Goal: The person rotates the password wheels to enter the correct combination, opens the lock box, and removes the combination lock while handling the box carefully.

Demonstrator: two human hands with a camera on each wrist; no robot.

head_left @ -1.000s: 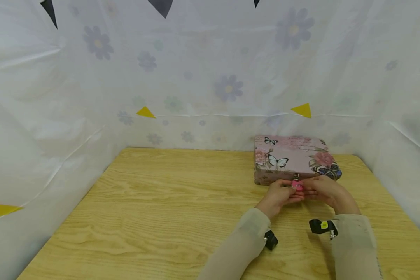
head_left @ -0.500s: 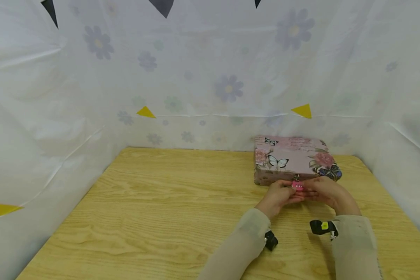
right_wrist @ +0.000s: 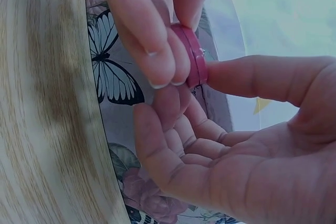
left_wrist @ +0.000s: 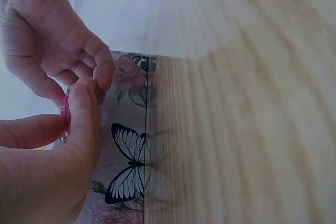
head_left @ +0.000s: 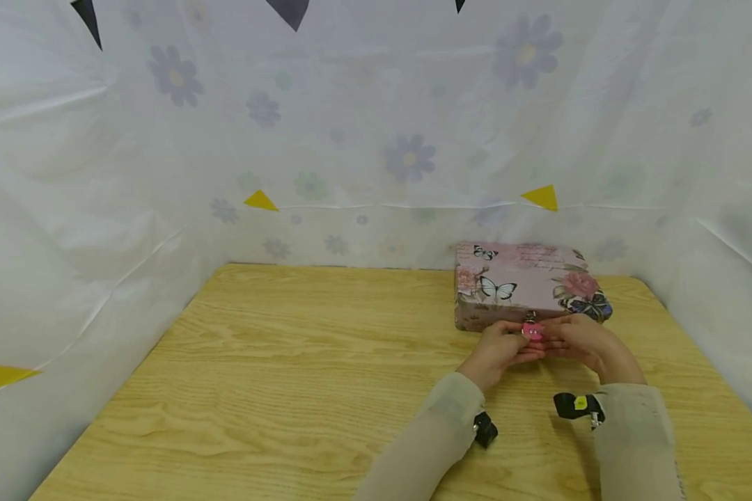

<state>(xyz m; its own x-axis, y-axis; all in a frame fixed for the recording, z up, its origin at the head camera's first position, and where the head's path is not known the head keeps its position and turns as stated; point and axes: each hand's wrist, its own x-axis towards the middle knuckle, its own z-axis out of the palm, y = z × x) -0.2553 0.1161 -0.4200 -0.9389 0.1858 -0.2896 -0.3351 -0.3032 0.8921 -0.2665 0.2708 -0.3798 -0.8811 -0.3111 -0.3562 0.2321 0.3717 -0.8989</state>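
A small pink combination padlock (head_left: 532,331) hangs at the metal clasp (head_left: 530,316) on the front of a pink box (head_left: 533,278) printed with butterflies and roses. My left hand (head_left: 498,349) pinches the padlock between thumb and fingers from the left. From the right, my right hand (head_left: 592,342) holds it too, thumb against the face and fingers curled behind. Seen edge-on in the right wrist view, the padlock (right_wrist: 194,59) sits between both hands' fingertips. Fingers partly cover it in the left wrist view. The box lid is down.
The box stands at the back right of a wooden table (head_left: 257,390), close to a white flowered curtain (head_left: 351,139) that surrounds it on three sides. Dark straps with small cameras (head_left: 485,429) are on both wrists.
Both hands stay at the padlock, with only tiny finger and padlock shifts. The box has not moved.
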